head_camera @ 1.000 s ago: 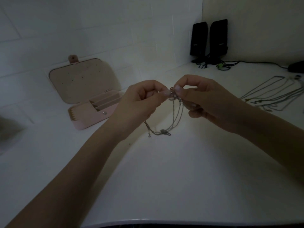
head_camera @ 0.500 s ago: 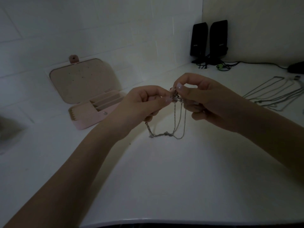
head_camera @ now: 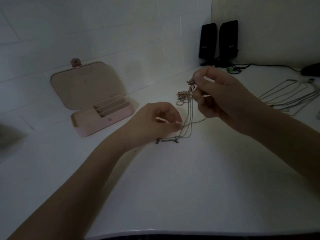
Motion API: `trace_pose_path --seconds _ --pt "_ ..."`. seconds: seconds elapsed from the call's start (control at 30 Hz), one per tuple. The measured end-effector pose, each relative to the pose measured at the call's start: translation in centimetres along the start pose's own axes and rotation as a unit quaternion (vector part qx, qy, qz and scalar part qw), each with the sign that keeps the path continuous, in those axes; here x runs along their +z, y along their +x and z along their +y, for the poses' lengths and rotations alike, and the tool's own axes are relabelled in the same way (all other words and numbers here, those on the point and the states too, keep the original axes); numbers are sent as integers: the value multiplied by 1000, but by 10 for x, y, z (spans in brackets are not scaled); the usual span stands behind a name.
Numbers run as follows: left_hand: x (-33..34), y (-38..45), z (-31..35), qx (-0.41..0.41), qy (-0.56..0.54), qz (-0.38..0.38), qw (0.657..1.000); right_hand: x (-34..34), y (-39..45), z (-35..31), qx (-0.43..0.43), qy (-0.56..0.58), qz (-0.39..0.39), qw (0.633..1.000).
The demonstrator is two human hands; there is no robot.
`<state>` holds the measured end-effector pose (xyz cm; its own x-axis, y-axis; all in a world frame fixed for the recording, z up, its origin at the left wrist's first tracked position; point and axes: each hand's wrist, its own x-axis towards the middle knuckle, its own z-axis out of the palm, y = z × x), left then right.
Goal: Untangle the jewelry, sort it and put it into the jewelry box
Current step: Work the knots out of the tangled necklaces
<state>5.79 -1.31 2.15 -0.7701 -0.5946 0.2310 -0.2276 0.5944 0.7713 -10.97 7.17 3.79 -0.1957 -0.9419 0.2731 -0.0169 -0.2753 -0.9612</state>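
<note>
Dim light falls on a white tabletop point(head_camera: 173, 187) set into a tiled corner. The right hand point(head_camera: 223, 103) is raised above the middle of the tabletop, its thumb and forefinger pinched on the top of a tangle of chains point(head_camera: 187, 116) with small charms. The chains hang down from that pinch, and their lower loops lie on the tabletop. The left hand point(head_camera: 159, 120) sits lower, just left of the strands, curled, with its fingertips point(head_camera: 179, 124) nipping one strand where the chains fan out. Whether it grips more than that one strand cannot be told. A small heap of rings point(head_camera: 181, 99) lies on the tabletop behind the hanging chains, between the two hands.

The box point(head_camera: 97, 108), pink, stands open toward the far left edge, its lid leaning back against the wall, with slotted compartments showing inside. Toward the far right edge, several necklaces point(head_camera: 292, 96) lie spread out in long loops, well apart from the tangle. In the far corner stand two black speakers point(head_camera: 219, 42) with a cable point(head_camera: 270, 66) running right along the back edge to a dark object cut off by the picture's edge.
</note>
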Motion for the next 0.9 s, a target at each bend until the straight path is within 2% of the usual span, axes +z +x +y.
trace_pose_path --seconds 0.07,0.13,0.23,0.43,0.67,0.8,0.9 --pt "2 2 2 -14 -110 27 993 2 -1 1 -20 -29 -16 999" --pt "4 2 6 -8 -196 13 980 4 -2 3 -36 -52 -27 998" --pt "7 0 11 11 -241 28 970 5 -2 5 -39 -83 -17 996" --pt "3 2 13 1 -229 120 966 8 -1 9 -28 -115 15 993" --pt "4 0 15 -42 -155 48 986 10 -3 8 -26 -76 32 996" --pt "1 1 11 -77 -122 40 989 5 0 2 -78 -86 95 989" --pt "-4 2 2 -105 -73 50 991 -5 3 -3 -120 -91 174 973"
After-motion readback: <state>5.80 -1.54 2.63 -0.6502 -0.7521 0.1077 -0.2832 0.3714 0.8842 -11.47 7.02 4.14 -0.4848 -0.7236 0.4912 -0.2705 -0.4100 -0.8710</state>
